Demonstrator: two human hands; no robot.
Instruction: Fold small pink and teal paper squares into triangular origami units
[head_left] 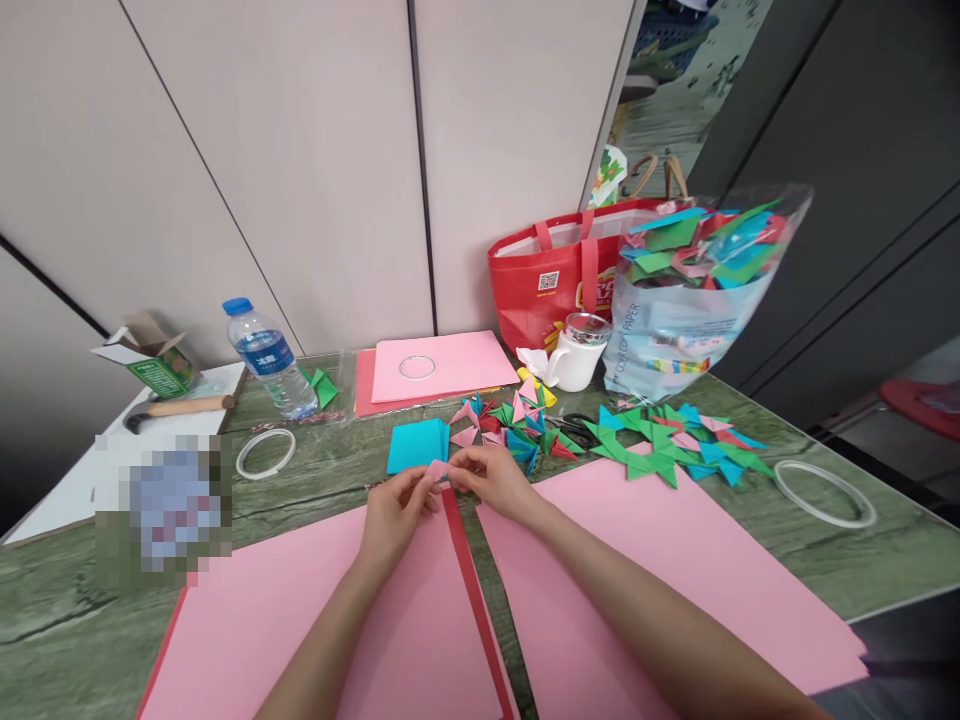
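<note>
Between my two hands is a small folded piece of pink paper (437, 469). My left hand (399, 505) pinches it from the left, fingers closed. My right hand (491, 480) has its fingertips closed at the paper's right side. Just behind them lies a stack of blue paper squares (417, 446). Large pink paper sheets (337, 590) lie under the left forearm, with a red sheet edge showing along the side. More pink sheets (645, 560) spread beneath the right forearm. Folded paper pieces (517, 420) in several colours are heaped beyond my right hand.
Green and blue folded pieces (660, 447) lie linked at right. Tape rolls (265, 455) (825, 493) flank the sheets. Behind stand a water bottle (270, 360), white mug (576, 355), red bag (540, 290) and a filled plastic bag (675, 320). A hammer (180, 407) and scissors (576, 430) also lie there.
</note>
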